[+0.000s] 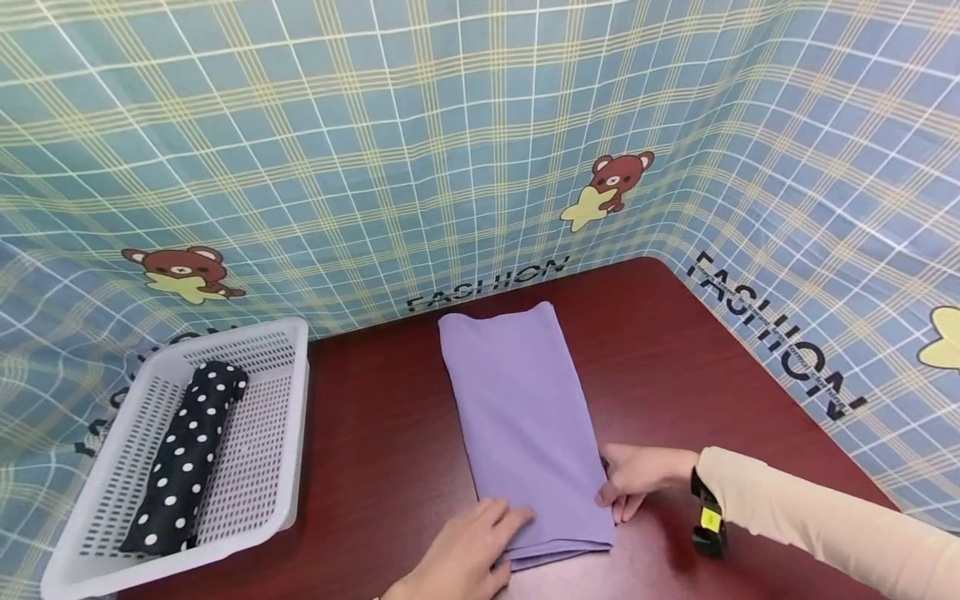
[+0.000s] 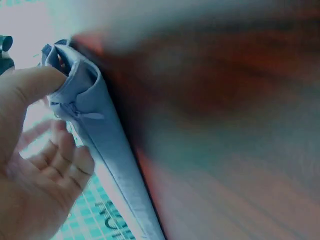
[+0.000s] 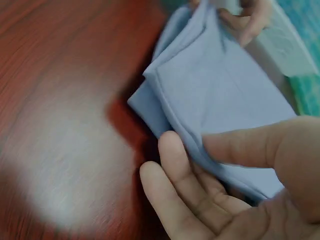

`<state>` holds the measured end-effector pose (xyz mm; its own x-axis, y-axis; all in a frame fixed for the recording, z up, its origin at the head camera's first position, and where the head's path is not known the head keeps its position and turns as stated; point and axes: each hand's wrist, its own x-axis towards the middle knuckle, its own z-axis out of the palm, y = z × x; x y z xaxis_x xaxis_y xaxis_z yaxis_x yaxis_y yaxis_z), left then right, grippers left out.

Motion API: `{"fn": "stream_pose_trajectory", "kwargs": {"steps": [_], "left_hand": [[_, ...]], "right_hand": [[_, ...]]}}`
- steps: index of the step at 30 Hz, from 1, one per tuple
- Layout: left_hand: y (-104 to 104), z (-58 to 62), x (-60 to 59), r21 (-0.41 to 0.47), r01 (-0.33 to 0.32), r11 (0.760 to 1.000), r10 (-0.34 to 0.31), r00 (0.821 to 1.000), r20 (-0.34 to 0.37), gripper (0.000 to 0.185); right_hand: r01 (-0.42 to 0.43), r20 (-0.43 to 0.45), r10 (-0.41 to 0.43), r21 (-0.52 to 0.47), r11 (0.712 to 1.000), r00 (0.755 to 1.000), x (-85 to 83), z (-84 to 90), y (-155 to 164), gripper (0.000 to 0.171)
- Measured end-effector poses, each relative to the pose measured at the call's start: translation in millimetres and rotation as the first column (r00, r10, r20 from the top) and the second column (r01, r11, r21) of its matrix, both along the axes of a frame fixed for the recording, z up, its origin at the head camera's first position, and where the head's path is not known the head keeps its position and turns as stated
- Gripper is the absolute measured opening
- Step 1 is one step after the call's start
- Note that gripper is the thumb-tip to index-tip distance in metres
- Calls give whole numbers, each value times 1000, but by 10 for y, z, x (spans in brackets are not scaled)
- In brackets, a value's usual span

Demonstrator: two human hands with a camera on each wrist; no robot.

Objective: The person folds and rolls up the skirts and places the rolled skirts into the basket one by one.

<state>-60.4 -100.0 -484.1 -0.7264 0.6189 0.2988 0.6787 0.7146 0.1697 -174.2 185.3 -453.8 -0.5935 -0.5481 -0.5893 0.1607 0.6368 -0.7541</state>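
A folded purple cloth [image 1: 525,408] lies lengthwise on the dark red table, its layered edge towards me. My left hand [image 1: 463,552] is at its near left corner. In the left wrist view, the thumb of that hand [image 2: 37,150] laps over the end of the cloth [image 2: 112,142], where the folds stand apart in loops. My right hand [image 1: 630,477] pinches the near right edge, and in the right wrist view its thumb lies on top of the cloth [image 3: 220,90] with fingers beneath the border.
A white plastic basket [image 1: 298,400] stands on the left of the table [image 1: 375,442], holding a black bundle with white dots [image 1: 183,458]. Blue checked fabric [image 1: 360,167] with printed bears hangs behind and along the sides. A black strap with a camera [image 1: 707,521] circles my right wrist.
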Motion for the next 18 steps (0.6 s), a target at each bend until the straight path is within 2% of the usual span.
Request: {"fn": "stream_pose_trajectory", "kwargs": {"steps": [2, 3, 4, 5, 6, 8, 9, 11, 12, 14, 16, 18], "left_hand": [[26, -42, 4, -27, 74, 997, -74, 997, -26, 51], [36, -57, 7, -42, 93, 995, -94, 995, -34, 48], [30, -65, 11, -61, 100, 993, -102, 994, -37, 45], [23, -72, 15, -75, 100, 992, -103, 994, -37, 45], [16, -79, 17, -83, 101, 991, -104, 994, -37, 45], [5, -74, 30, -100, 92, 991, -98, 994, -56, 46], [3, -74, 33, -109, 88, 990, -96, 993, -70, 46], [16, -81, 37, -126, 80, 989, -96, 987, -128, 44], [33, -85, 40, -140, 74, 987, -97, 980, -171, 41], [88, -92, 47, -167, 60, 984, -105, 957, -271, 32], [153, -102, 54, -183, 42, 982, -105, 930, -352, 25], [225, -104, 64, -197, 13, 980, -92, 914, -396, 20]], "right_hand": [[-4, -131, 14, 81, 997, 991, 62, -2, 1, 38], [-18, -233, 48, 130, 991, 971, 89, 0, -8, 46], [-37, -344, 102, 190, 981, 933, 114, 9, -35, 48], [-67, -452, 175, 245, 967, 875, 140, 16, -60, 51], [-94, -553, 250, 294, 951, 795, 166, 21, -82, 51], [-172, -700, 385, 357, 918, 601, 223, 32, -135, 40], [-218, -749, 426, 367, 904, 508, 254, 34, -161, 36], [-338, -803, 461, 344, 876, 377, 317, 23, -212, 30], [-390, -818, 469, 333, 858, 334, 347, 10, -234, 27], [-455, -822, 489, 332, 827, 290, 398, -1, -270, 24], [-473, -823, 515, 365, 802, 238, 430, -13, -294, 25], [-464, -819, 542, 412, 785, 190, 449, -18, -310, 34]]}}
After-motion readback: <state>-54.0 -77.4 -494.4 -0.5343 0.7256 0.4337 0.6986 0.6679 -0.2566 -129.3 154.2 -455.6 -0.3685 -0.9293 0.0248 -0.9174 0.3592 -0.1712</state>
